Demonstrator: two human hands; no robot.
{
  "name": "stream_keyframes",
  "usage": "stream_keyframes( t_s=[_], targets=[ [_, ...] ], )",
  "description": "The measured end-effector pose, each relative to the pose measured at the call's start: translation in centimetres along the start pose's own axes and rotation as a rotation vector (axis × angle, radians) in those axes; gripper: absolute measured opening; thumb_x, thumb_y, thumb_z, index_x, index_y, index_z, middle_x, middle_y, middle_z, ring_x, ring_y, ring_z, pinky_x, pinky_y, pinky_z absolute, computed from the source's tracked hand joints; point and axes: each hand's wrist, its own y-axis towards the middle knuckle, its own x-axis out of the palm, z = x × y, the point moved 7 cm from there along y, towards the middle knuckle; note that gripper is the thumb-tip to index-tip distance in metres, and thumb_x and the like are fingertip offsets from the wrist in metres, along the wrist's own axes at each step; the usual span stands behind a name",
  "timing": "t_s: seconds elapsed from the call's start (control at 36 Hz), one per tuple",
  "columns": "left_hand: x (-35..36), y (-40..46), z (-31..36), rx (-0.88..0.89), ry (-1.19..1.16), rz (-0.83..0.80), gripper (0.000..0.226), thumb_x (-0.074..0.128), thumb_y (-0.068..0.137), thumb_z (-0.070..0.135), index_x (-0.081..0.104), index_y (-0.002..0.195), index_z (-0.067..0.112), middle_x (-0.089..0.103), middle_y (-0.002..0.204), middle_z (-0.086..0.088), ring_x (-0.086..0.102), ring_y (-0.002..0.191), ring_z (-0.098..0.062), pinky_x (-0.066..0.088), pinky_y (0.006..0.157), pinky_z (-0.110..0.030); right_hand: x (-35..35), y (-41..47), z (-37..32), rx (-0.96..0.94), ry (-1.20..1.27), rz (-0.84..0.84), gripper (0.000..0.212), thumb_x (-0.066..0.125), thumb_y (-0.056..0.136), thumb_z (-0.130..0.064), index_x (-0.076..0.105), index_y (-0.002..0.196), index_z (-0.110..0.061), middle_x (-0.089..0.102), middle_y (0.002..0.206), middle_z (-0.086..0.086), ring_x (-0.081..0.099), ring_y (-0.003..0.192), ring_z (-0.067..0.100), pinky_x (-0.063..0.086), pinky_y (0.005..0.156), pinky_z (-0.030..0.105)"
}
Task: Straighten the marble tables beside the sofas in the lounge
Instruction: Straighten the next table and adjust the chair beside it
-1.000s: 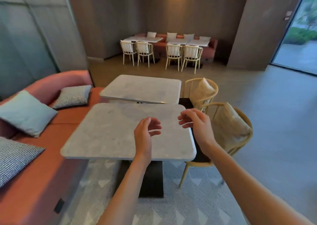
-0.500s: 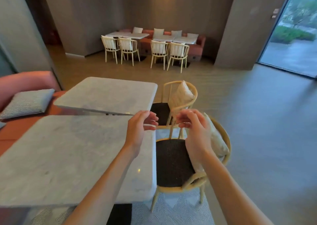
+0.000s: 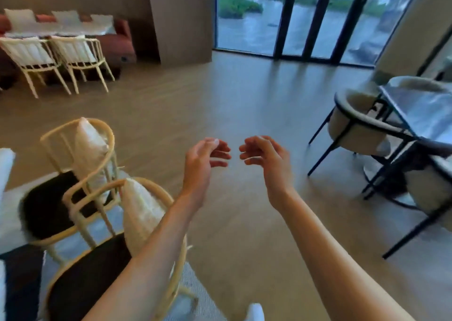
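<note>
Head view: left hand (image 3: 204,160), right hand (image 3: 265,158) empty.

Wood floor (image 3: 220,105), rattan chairs (image 3: 80,174), glass doors (image 3: 305,19)

Daylight comes in through the tall windows (image 3: 315,14) at the top right and lays a pale sheen across the floor (image 3: 244,95) below them. The left side of the room is dimmer and warmer. Motion blur smears the chairs (image 3: 80,174) at lower left; their edges look jagged. Straight lines bow near the frame edges. Both forearms are evenly lit, with soft shadows.
</note>
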Motion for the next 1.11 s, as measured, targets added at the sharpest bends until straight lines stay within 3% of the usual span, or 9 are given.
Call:
stream_keyframes(
  t_s=[0.11,0.22,0.36,0.47,0.64,0.78,0.94,1.11],
  targets=[
    [4.4,9.8,-5.0,-0.050,-0.039,0.040,0.025,0.045,0.097,0.012,0.066,0.084,0.009,0.069,0.084,-0.012,0.066,0.070,-0.023,0.052,0.061,-0.033,-4.6,10.3,2.9,0.083,-0.043,0.070,0.020,0.050,0.097,-0.009,0.067,0.086,-0.005,0.069,0.076,0.011,0.063,0.065,0.020,0.048,0.062,0.027],
    [5.1,17.8,-5.3,-0.044,-0.064,0.137,0.022,0.049,0.086,0.022,0.066,0.084,0.008,0.069,0.082,-0.011,0.066,0.066,-0.019,0.053,0.056,-0.028,-5.6,19.8,3.3,0.140,-0.054,0.060,0.020,0.050,0.096,-0.008,0.066,0.085,-0.005,0.069,0.073,0.009,0.062,0.062,0.020,0.047,0.061,0.029],
    [2.5,27.7,-2.6,0.024,-0.002,0.239,0.026,0.045,0.096,0.010,0.067,0.084,0.006,0.069,0.080,-0.010,0.065,0.066,-0.020,0.052,0.061,-0.035,-1.5,32.0,2.0,0.083,-0.031,-0.059,0.022,0.054,0.094,-0.009,0.070,0.080,-0.010,0.073,0.070,0.005,0.065,0.063,0.018,0.050,0.060,0.026],
    [-0.8,35.8,-0.6,0.096,0.046,0.338,0.027,0.042,0.097,0.007,0.066,0.083,0.005,0.067,0.079,-0.012,0.064,0.062,-0.018,0.051,0.058,-0.031,3.8,41.0,2.8,0.042,-0.016,-0.174,0.023,0.055,0.095,-0.011,0.071,0.079,-0.014,0.073,0.071,0.003,0.066,0.066,0.019,0.052,0.061,0.024],
    [-5.6,48.5,-0.1,0.174,0.083,0.464,0.025,0.043,0.097,0.008,0.065,0.084,0.006,0.066,0.082,-0.013,0.061,0.069,-0.024,0.050,0.060,-0.034,14.4,54.4,6.6,0.029,0.039,-0.347,0.018,0.056,0.090,-0.015,0.070,0.081,-0.011,0.071,0.073,0.007,0.065,0.066,0.022,0.052,0.059,0.024],
    [-11.5,56.3,1.4,0.222,0.096,0.637,0.024,0.045,0.096,0.008,0.066,0.085,0.006,0.066,0.082,-0.012,0.063,0.070,-0.023,0.051,0.063,-0.036,27.2,64.2,9.2,0.079,0.069,-0.534,0.016,0.054,0.092,-0.007,0.068,0.083,-0.006,0.069,0.071,0.009,0.061,0.065,0.024,0.048,0.059,0.029],
    [-24.3,59.2,5.9,0.269,0.191,0.920,0.023,0.046,0.096,0.006,0.066,0.085,0.004,0.067,0.080,-0.012,0.063,0.067,-0.021,0.052,0.061,-0.032,44.9,68.2,11.4,0.163,0.105,-0.839,0.018,0.054,0.092,-0.007,0.067,0.081,-0.009,0.069,0.069,0.005,0.061,0.061,0.018,0.049,0.058,0.027],
    [-36.3,62.8,7.2,0.363,0.231,1.116,0.023,0.052,0.089,0.019,0.072,0.080,0.012,0.070,0.076,-0.010,0.065,0.068,-0.023,0.054,0.064,-0.038,60.4,70.0,16.2,0.201,0.105,-1.091,0.017,0.052,0.093,-0.007,0.067,0.085,-0.005,0.069,0.073,0.007,0.061,0.063,0.018,0.049,0.060,0.027]
  ],
)
